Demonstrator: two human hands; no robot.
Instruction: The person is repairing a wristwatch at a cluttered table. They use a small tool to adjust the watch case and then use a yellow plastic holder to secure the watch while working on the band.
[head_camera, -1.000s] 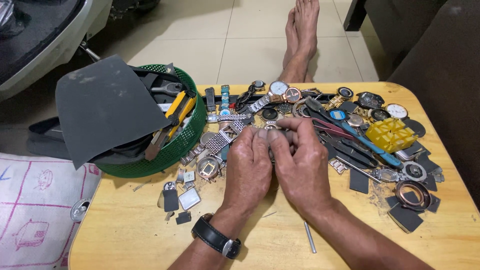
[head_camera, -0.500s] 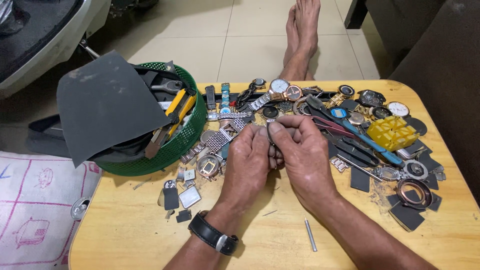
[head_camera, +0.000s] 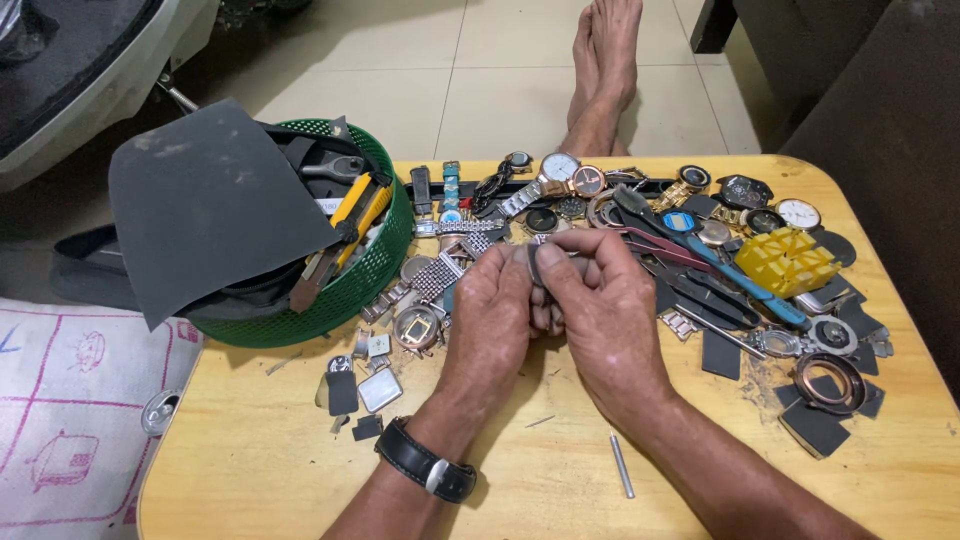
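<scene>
My left hand (head_camera: 492, 325) and my right hand (head_camera: 606, 310) meet over the middle of a wooden table (head_camera: 250, 450). Together they pinch a small grey round watch part (head_camera: 535, 262) between thumbs and fingertips; most of it is hidden by the fingers. A black wristwatch (head_camera: 427, 464) sits on my left wrist. Right behind the hands lies a heap of watches and metal bands (head_camera: 560, 185). A loose round watch case (head_camera: 416, 326) rests just left of my left hand.
A green mesh basket (head_camera: 370, 270) at the left holds a yellow utility knife (head_camera: 345, 230) and a dark grey sheet (head_camera: 210, 205). A yellow plastic box (head_camera: 787, 258), blue-handled tool (head_camera: 740, 280) and dark scraps lie right. A thin metal pin (head_camera: 621, 464) lies near my right forearm. Bare feet (head_camera: 603, 70) rest beyond the table.
Both hands have lifted slightly off the table and drawn closer, fingertips turning the small part between them. Nothing else on the table has moved.
</scene>
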